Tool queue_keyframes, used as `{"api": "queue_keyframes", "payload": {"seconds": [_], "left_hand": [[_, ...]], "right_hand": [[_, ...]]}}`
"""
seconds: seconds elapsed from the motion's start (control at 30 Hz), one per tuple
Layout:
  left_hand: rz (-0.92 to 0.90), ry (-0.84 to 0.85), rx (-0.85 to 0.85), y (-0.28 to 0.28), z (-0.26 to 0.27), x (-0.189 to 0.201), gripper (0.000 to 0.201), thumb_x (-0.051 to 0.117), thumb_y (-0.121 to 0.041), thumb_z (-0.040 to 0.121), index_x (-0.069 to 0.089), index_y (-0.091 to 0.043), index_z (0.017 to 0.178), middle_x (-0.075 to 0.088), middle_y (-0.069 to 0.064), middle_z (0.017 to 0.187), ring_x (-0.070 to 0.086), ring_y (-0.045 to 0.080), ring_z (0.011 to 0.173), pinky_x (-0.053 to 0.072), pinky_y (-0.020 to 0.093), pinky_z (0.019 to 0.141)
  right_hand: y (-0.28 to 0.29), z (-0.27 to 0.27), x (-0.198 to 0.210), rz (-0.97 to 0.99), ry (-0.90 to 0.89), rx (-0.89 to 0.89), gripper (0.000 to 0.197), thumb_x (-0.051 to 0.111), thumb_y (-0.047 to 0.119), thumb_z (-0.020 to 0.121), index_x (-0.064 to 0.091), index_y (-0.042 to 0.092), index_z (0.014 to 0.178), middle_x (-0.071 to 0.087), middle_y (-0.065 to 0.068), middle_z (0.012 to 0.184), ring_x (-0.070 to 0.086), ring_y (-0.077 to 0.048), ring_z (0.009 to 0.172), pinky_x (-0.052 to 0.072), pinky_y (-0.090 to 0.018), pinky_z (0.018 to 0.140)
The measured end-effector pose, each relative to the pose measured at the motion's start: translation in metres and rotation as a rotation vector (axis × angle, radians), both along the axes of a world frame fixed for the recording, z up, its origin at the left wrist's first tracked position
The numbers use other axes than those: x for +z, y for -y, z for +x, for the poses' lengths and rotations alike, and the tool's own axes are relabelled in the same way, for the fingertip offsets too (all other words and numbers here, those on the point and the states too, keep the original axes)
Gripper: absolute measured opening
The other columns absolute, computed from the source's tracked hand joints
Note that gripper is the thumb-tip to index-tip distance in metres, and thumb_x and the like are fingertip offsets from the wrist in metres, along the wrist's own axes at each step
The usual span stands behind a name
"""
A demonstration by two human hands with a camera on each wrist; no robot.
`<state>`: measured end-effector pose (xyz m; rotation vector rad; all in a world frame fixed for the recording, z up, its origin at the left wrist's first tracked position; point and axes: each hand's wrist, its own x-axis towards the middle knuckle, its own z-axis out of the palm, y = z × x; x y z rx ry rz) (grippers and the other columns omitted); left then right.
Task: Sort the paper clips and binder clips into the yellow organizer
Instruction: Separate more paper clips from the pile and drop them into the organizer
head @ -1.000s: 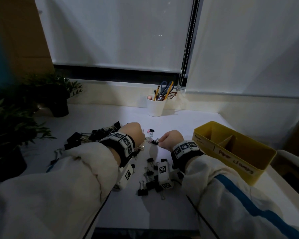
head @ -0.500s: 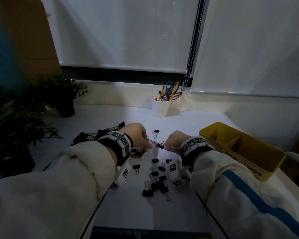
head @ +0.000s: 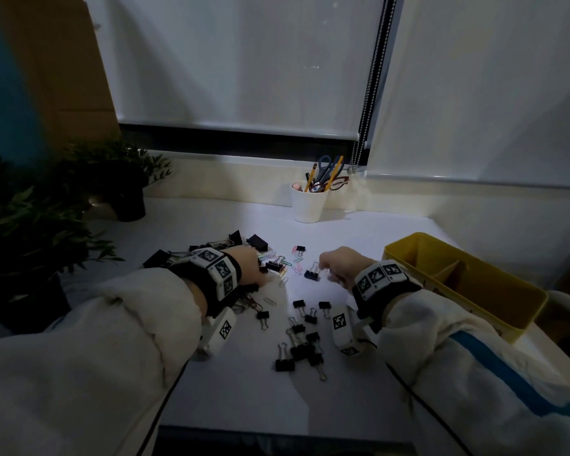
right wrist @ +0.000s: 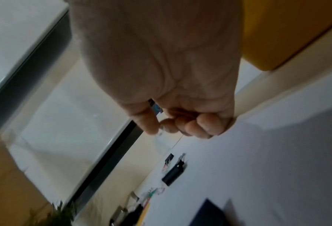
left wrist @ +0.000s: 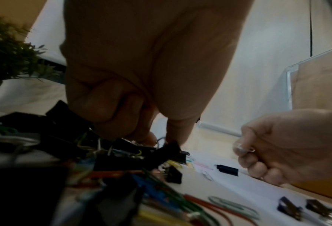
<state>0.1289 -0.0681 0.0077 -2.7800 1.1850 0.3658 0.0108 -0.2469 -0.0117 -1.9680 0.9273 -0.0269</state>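
Binder clips [head: 301, 345] lie scattered mid-desk in the head view, yellow organizer [head: 468, 284] at the right edge. Left wrist view: left hand [left wrist: 141, 76] curls into the clip pile [left wrist: 122, 160], its hold unclear. Right wrist view: right hand [right wrist: 170, 91] pinches something small, too blurred to name

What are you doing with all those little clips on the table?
A person is sorting clips. Their left hand digs into a pile of black binder clips and coloured paper clips. Their right hand pinches something small, too blurred to name. The yellow plastic organizer waits at the right.
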Motion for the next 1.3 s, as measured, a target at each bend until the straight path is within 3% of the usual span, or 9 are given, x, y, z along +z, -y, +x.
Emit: {"api": "queue_keyframes", "payload": {"seconds": [0.13, 0.23, 0.43, 0.63, 0.77, 0.97, 1.1, 1.2, 1.3], "left_hand": [[0.031, 0.121, -0.010, -0.009, 0.006, 0.014, 0.030, 0.044, -0.016, 0.100, 0.062, -0.002, 0.119, 0.065, 0.012, 0.109, 0.059, 0.026, 0.093, 0.050, 0.031, 0.073], [-0.048, 0.173, 0.007, -0.010, 0.018, 0.016, 0.028, 0.050, -0.014, 0.093, 0.061, -0.008, 0.118, 0.065, 0.010, 0.110, 0.060, 0.026, 0.090, 0.049, 0.033, 0.074], [-0.332, -0.008, -0.123, 0.015, 0.020, 0.006, 0.034, 0.066, -0.046, 0.085, 0.066, -0.027, 0.114, 0.064, -0.007, 0.115, 0.061, 0.016, 0.104, 0.051, 0.031, 0.087], [-0.136, 0.070, -0.078, 0.043, 0.019, -0.002, 0.053, 0.067, -0.059, 0.077, 0.050, -0.012, 0.062, 0.048, 0.003, 0.058, 0.047, 0.018, 0.054, 0.037, 0.026, 0.049], [-0.112, 0.053, -0.081, 0.046, 0.020, -0.003, 0.040, 0.065, -0.042, 0.086, 0.048, -0.011, 0.067, 0.044, 0.002, 0.061, 0.047, 0.020, 0.060, 0.033, 0.025, 0.048], [-0.222, 0.072, 0.011, 0.035, 0.031, 0.000, 0.042, 0.058, -0.034, 0.093, 0.043, -0.011, 0.061, 0.043, 0.003, 0.059, 0.044, 0.019, 0.056, 0.032, 0.026, 0.049], [-0.227, 0.032, 0.006, 0.025, 0.036, -0.003, 0.046, 0.065, -0.053, 0.084, 0.057, -0.011, 0.068, 0.053, 0.003, 0.063, 0.049, 0.020, 0.056, 0.033, 0.024, 0.048], [-0.232, 0.040, -0.016, 0.027, 0.035, -0.004, 0.052, 0.068, -0.060, 0.078, 0.068, -0.009, 0.087, 0.066, 0.007, 0.081, 0.060, 0.023, 0.072, 0.041, 0.027, 0.057], [-0.183, 0.046, -0.047, 0.033, 0.033, -0.006, 0.053, 0.068, -0.064, 0.075, 0.061, -0.011, 0.072, 0.059, 0.004, 0.067, 0.055, 0.020, 0.061, 0.038, 0.026, 0.051]], "right_hand": [[0.002, -0.011, 0.000, 0.664, 0.389, -0.299, 0.016, 0.037, 0.006, 0.074, 0.029, 0.016, 0.065, 0.038, -0.008, 0.064, 0.031, -0.019, 0.053, 0.024, -0.024, 0.047], [-0.002, -0.009, 0.004, 0.828, 0.546, -0.288, 0.017, 0.037, 0.005, 0.064, 0.026, 0.018, 0.067, 0.041, -0.008, 0.062, 0.033, -0.019, 0.052, 0.024, -0.023, 0.042], [-0.004, 0.016, 0.008, 0.459, 0.472, -0.143, 0.028, 0.051, 0.000, 0.073, 0.033, 0.017, 0.060, 0.030, -0.004, 0.060, 0.022, -0.015, 0.048, 0.014, -0.021, 0.042], [0.017, 0.033, 0.001, 0.004, 0.194, -0.096, 0.022, 0.069, 0.007, 0.078, 0.051, 0.008, 0.064, 0.048, -0.006, 0.059, 0.051, -0.022, 0.054, 0.037, -0.023, 0.042], [0.031, 0.044, -0.019, -0.083, 0.197, -0.051, 0.011, 0.083, 0.002, 0.064, 0.075, 0.009, 0.061, 0.075, -0.011, 0.074, 0.072, -0.028, 0.085, 0.060, -0.041, 0.080], [0.014, 0.054, -0.009, -0.262, 0.095, 0.064, 0.013, 0.088, 0.004, 0.063, 0.077, 0.010, 0.062, 0.075, -0.009, 0.073, 0.072, -0.027, 0.082, 0.061, -0.040, 0.079], [0.005, 0.056, -0.005, -0.426, -0.112, 0.181, 0.020, 0.073, 0.012, 0.080, 0.075, 0.000, 0.097, 0.075, -0.014, 0.097, 0.070, -0.026, 0.096, 0.059, -0.037, 0.084], [0.002, 0.051, 0.002, -0.411, -0.188, 0.209, 0.018, 0.070, 0.018, 0.079, 0.073, 0.006, 0.092, 0.073, -0.010, 0.090, 0.069, -0.025, 0.089, 0.052, -0.028, 0.069], [0.005, 0.045, 0.008, -0.310, -0.170, 0.217, 0.020, 0.071, 0.021, 0.079, 0.073, 0.004, 0.089, 0.073, -0.012, 0.087, 0.068, -0.025, 0.084, 0.054, -0.034, 0.076]]}}
